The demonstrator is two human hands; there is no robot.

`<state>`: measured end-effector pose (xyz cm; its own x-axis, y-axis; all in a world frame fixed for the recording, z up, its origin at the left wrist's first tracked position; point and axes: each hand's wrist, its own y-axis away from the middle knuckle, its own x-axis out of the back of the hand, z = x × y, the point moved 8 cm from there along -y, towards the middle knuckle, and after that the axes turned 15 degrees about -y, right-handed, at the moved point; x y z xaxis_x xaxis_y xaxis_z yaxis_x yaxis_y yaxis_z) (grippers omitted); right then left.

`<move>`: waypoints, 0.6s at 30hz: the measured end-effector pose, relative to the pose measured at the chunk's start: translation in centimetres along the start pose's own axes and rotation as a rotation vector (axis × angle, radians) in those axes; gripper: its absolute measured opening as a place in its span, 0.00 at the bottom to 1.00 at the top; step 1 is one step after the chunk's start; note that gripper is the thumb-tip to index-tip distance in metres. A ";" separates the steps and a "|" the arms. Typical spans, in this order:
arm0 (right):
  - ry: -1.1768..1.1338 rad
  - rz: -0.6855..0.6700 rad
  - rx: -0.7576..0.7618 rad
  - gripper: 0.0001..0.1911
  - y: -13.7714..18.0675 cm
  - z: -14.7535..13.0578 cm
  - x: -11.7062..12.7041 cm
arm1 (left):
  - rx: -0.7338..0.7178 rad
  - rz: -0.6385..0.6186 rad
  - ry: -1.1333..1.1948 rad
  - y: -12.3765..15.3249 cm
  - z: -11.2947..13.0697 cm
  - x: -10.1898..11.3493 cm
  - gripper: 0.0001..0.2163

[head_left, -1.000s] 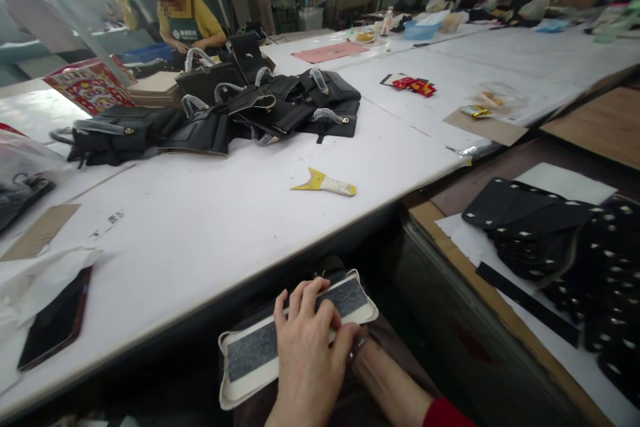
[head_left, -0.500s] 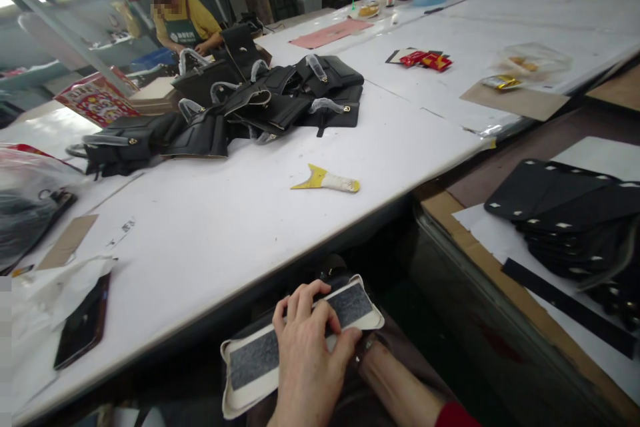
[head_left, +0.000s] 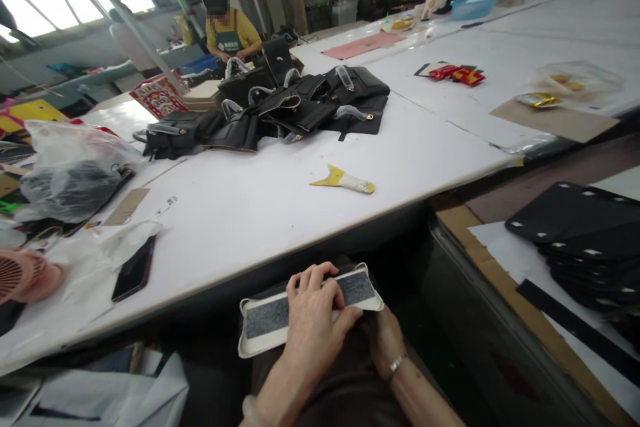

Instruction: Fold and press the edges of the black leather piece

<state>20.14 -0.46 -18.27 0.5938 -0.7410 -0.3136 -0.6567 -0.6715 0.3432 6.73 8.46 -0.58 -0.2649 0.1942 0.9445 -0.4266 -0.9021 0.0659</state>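
Note:
On my lap lies a long bag piece [head_left: 267, 315], with cream edges around a dark grey strip on its upward face. My left hand [head_left: 315, 313] lies across its middle, fingers bent over the far edge and thumb toward the right end. My right hand [head_left: 386, 340] holds the right end from below, its fingers hidden behind the piece. Beyond my hands, on the white table [head_left: 240, 213], is a yellow scraper-like tool [head_left: 345, 179] with a notched end and a whitish wrapped handle.
Black handbags [head_left: 305, 103] are heaped across the table, with a co-worker [head_left: 233, 30] behind them. At left are a phone [head_left: 134, 269], a plastic bag [head_left: 75, 170] and a pink fan [head_left: 27, 277]. Black panels [head_left: 575, 213] are stacked at right, beside the table edge.
The view has swung left, bringing the fan into sight. My right hand now shows more, right of the left hand. The left hand keeps its place on the bag piece.

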 end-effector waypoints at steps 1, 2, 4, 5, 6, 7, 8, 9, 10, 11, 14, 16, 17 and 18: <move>0.043 -0.002 0.019 0.19 0.4 -1.1 0.8 | 0.000 0.016 0.010 0.1 0.0 0.1 0.10; 0.081 0.000 0.042 0.20 1.0 -2.3 1.6 | -0.001 0.032 0.017 0.3 0.0 0.3 0.10; 0.167 -0.050 0.170 0.17 2.9 -5.7 2.4 | -0.004 0.061 0.024 0.6 0.1 0.5 0.10; 0.231 -0.132 0.296 0.14 4.2 -7.7 1.9 | -0.006 0.074 0.025 0.8 0.1 0.6 0.10; 0.319 -0.250 0.469 0.11 5.8 -9.7 0.8 | -0.008 0.086 0.025 0.9 0.1 0.6 0.10; 0.407 -0.372 0.649 0.12 7.6 -11.3 -0.6 | -0.010 0.096 0.025 1.1 0.1 0.7 0.10; 0.498 -0.484 0.821 0.14 9.5 -12.2 -2.0 | -0.012 0.104 0.024 1.3 0.1 0.7 0.10; 0.581 -0.564 0.962 0.17 10.9 -12.7 -3.2 | -0.014 0.110 0.023 1.4 0.0 0.8 0.10; 0.647 -0.604 1.058 0.19 11.8 -12.7 -4.1 | -0.017 0.115 0.022 1.6 0.0 0.8 0.09; 0.703 -0.617 1.130 0.20 12.3 -12.6 -4.8 | -0.020 0.123 0.021 1.8 -0.1 0.8 0.09; 0.851 -0.603 1.255 0.22 12.6 -11.5 -5.9 | -0.022 0.164 0.022 2.3 -0.5 0.9 0.08; 0.923 -0.596 1.294 0.24 12.6 -10.8 -6.1 | -0.015 0.186 0.028 2.7 -0.8 1.0 0.07; 0.952 -0.594 1.306 0.25 12.6 -10.5 -6.2 | -0.012 0.193 0.033 2.9 -0.9 1.1 0.07; 0.975 -0.595 1.312 0.26 12.7 -10.3 -6.2 | -0.009 0.198 0.036 3.1 -1.1 1.1 0.07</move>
<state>12.89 -4.37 -2.87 0.5887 -0.4752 0.6539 0.1209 -0.7480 -0.6526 4.19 6.30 0.37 -0.3752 0.0273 0.9266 -0.3705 -0.9207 -0.1229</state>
